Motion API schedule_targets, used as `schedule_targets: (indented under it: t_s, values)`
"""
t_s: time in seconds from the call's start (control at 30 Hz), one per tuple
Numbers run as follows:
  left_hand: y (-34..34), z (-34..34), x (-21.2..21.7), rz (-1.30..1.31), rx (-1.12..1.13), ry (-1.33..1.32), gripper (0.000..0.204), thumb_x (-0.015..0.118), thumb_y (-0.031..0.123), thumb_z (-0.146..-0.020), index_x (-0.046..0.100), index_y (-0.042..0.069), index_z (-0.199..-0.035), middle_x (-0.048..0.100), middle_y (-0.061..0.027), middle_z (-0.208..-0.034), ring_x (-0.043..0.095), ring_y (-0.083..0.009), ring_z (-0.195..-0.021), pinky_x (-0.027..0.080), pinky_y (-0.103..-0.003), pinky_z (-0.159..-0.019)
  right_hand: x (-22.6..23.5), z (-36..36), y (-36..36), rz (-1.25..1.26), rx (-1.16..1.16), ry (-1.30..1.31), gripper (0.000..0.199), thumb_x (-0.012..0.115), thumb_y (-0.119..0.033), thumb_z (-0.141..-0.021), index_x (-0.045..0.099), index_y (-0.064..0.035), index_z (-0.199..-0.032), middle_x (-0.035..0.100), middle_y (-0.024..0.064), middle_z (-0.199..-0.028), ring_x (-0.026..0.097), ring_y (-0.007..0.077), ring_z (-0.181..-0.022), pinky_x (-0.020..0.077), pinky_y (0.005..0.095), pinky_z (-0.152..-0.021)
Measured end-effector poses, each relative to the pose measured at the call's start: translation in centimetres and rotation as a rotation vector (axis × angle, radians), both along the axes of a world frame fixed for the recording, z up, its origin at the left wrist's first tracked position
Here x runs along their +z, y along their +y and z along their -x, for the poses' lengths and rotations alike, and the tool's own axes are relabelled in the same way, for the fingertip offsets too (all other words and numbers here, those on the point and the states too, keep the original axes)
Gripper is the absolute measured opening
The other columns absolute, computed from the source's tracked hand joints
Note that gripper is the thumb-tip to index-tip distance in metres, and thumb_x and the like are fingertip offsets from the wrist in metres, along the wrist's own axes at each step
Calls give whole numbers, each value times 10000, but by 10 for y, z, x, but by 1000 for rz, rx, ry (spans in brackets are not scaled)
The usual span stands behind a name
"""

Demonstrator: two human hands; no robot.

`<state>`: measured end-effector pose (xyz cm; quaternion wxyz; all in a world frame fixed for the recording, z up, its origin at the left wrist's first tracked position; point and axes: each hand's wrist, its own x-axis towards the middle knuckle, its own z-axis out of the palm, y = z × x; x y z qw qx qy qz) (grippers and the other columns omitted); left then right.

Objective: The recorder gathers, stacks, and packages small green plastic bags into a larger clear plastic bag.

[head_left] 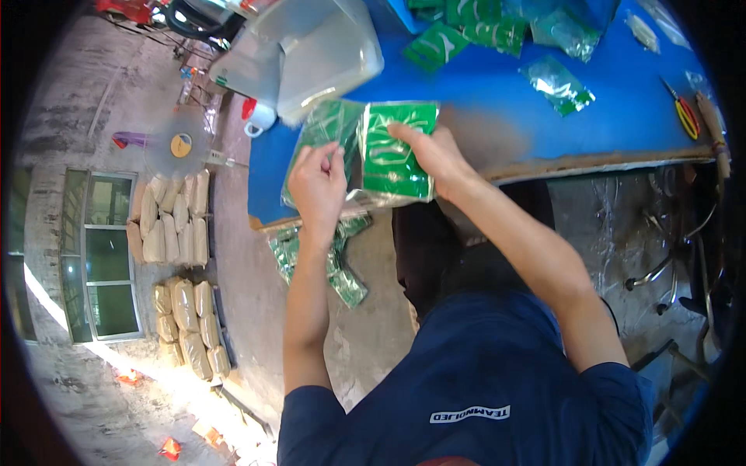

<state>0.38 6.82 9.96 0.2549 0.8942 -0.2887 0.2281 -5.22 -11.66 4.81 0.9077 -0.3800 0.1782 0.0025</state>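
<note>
Navy shirt (482, 365) — right hand (443, 159) gripping green packet (396, 172)

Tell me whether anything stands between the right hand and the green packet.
Nothing solid is visible between them: the right hand holds the packet's right side, fingers over the green packet's front. Whether clear film covers that face is hard to tell. The left hand is off to the left, at the clear plastic.

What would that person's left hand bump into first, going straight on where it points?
The left hand would probably meet the clear plastic bag first, then the translucent plastic bin beyond; depth is unclear.
</note>
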Motion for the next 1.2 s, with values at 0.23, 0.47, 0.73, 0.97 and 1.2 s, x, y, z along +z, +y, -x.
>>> schedule_targets:
  t_s: [0.23,0.47,0.73,0.97,1.2]
  values:
    - [-4,-2,10,-106,-13,-49,111,731,99,-835,744,28,-919,511,-64,-651,507,-175,-565,410,-320,-547,19,9,-29,112,362,129,325,670,-226,-909,665,-4,-1145,728,129,-1028,730,208,-840,614,352,-740]
    - [-1,-2,21,-130,33,7,115,740,107,-836,735,17,-907,555,-47,-669,524,-133,-585,422,-303,-553,14,-35,5,-99,623,27,282,675,-203,-897,649,-30,-1119,728,119,-999,723,190,-810,614,375,-740]
    - [-4,-8,36,-205,-2,-44,93,748,91,-828,734,20,-887,587,-41,-691,538,-120,-586,433,-277,-557,12,-30,43,-133,599,-32,305,647,-203,-895,636,-10,-1131,719,129,-982,726,218,-824,613,386,-739]
    - [-10,-10,42,-197,-64,-78,73,745,73,-830,724,22,-877,597,-42,-712,546,-111,-591,451,-260,-566,14,-38,29,10,469,-107,523,709,-292,-867,610,88,-1213,696,172,-1112,713,225,-909,590,359,-766]
    - [-22,-7,48,-108,-187,-153,55,734,14,-849,696,-24,-860,585,-23,-716,518,-74,-603,425,-232,-559,10,-78,54,289,357,-184,680,756,-430,-778,632,108,-1176,663,217,-1184,657,271,-1070,527,377,-878]
